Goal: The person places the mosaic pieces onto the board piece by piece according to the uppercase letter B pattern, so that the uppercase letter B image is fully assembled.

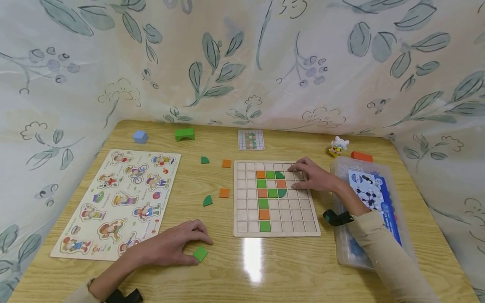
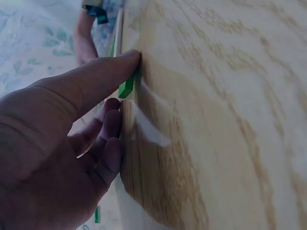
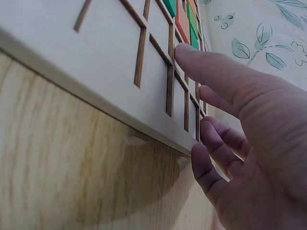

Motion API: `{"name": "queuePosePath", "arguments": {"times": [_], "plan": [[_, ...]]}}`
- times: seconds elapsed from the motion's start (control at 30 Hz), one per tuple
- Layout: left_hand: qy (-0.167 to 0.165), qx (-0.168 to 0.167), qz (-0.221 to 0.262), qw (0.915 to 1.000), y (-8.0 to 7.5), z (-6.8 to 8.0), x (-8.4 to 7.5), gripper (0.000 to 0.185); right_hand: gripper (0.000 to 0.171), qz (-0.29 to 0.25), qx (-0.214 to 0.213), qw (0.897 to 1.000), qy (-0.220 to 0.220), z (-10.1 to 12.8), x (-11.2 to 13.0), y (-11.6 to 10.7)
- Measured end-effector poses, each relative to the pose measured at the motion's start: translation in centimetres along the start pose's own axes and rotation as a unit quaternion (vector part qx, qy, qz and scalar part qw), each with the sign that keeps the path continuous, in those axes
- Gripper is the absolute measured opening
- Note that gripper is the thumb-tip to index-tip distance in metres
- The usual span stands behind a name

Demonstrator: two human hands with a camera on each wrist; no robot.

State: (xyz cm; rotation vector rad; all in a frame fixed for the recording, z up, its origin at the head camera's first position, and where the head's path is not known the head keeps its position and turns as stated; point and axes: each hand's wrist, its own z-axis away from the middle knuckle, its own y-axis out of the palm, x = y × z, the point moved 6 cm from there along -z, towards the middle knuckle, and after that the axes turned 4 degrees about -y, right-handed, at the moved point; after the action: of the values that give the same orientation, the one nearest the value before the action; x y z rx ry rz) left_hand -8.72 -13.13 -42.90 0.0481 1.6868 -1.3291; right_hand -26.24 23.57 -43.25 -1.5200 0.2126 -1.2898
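My left hand [image 1: 176, 244] is low over the table at the left, thumb at the edge of a green square tile [image 1: 200, 253] that lies on the wood. The other fingertips stay apart from that tile. In the left wrist view the thumb partly covers the green tile [image 2: 126, 88]. My right hand [image 1: 312, 174] rests with spread fingers at the upper right of the wooden grid board [image 1: 295, 214], holding nothing. In the board's cells, green squares [image 1: 263, 203], orange squares [image 1: 264, 214] and dark green quarter-circle pieces [image 1: 282, 193] form a P-like shape.
Loose orange squares [image 1: 224, 193] and green quarter-circles [image 1: 207, 200] lie left of the board. A pattern card [image 1: 251, 139] is behind it. A picture puzzle [image 1: 113, 202] lies left; a plastic box [image 1: 342, 252] stands under the right forearm. Blocks and a figurine [image 1: 338, 146] stand at the back.
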Motion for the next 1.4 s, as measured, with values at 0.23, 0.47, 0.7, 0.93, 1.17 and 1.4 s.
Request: {"name": "queuePosePath", "arguments": {"times": [0.23, 0.47, 0.7, 0.93, 1.17, 1.4], "plan": [[-0.001, -0.009, -0.012, 0.9999, 0.2, -0.2, 0.0, 0.033, 0.052, -0.009, 0.0, 1.0, -0.002, 0.1, 0.0, 0.2], [0.008, -0.015, -0.015, 0.9997, 0.0, -0.2, -0.3, 0.025, 0.052, -0.007, 0.0, 1.0, 0.002, 0.2, -0.2, 0.2], [0.008, -0.015, -0.013, 0.9998, -0.1, -0.3, -0.4, 0.024, 0.051, -0.008, 0.001, 1.0, 0.004, 0.2, -0.2, 0.2], [-0.009, 0.022, 0.001, 0.9997, 0.1, -0.6, -0.3, 0.022, 0.052, -0.006, -0.001, 1.0, 0.007, 0.2, -0.2, 0.1], [0.004, 0.05, 0.042, 0.9978, -0.2, -2.9, -1.1, 0.023, 0.052, -0.005, 0.002, 1.0, -0.002, 0.1, -0.4, 0.1], [0.004, 0.042, 0.032, 0.9986, -1.2, -7.1, -2.5, 0.027, 0.052, -0.002, 0.001, 1.0, 0.005, 0.0, -0.4, 0.0]]}}
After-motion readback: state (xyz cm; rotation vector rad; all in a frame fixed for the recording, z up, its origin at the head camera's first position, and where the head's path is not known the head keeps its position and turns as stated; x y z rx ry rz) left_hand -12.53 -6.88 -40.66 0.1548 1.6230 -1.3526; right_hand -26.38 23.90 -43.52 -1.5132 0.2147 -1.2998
